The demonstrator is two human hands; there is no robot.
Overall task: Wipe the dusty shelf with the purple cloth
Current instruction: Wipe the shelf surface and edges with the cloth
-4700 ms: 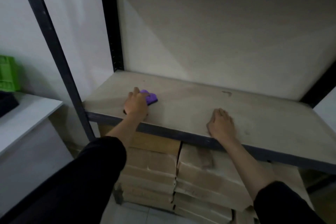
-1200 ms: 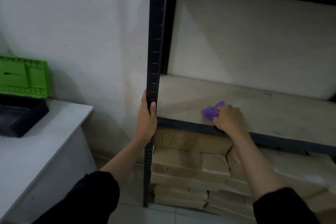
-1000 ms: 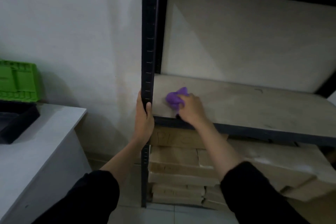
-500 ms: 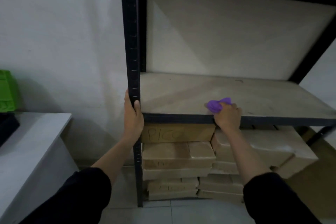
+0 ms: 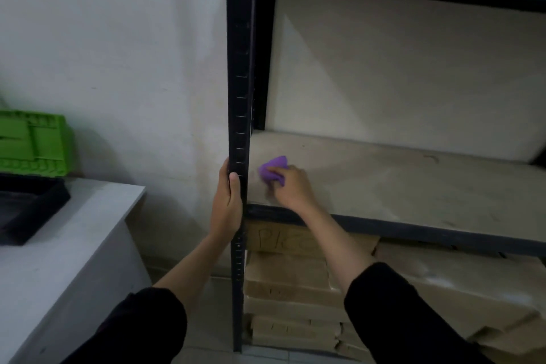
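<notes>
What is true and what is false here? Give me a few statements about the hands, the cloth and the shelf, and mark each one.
1. The right hand holds the purple cloth on the shelf. True.
2. The left hand lies flat on the shelf. False: it grips the black upright post at the shelf's left front corner.
3. The purple cloth is at the shelf's right end. False: it is near the left end, close to the post.
4. Cardboard boxes are stacked below the shelf. True.
</notes>
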